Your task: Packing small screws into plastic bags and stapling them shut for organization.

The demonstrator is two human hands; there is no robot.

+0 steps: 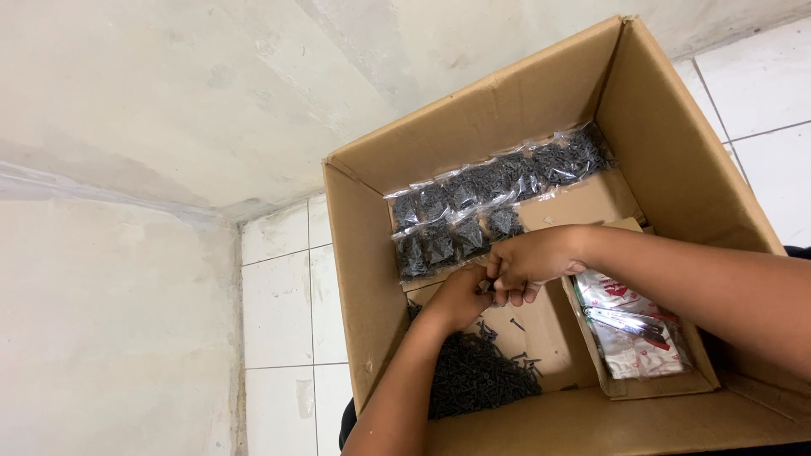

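Both my hands meet inside a large cardboard box (363,253). My left hand (460,295) and my right hand (528,262) are closed together on a few small black screws (487,287) held between the fingertips. Below the hands lies a loose pile of black screws (473,376) on the box floor. Just above the hands, several small clear bags filled with black screws (473,211) lie in two rows along the far wall of the box.
A smaller open carton (650,388) inside the big box holds white and red plastic packets (634,329). The box stands on white floor tiles (279,304) in a corner of pale plastered walls (169,101).
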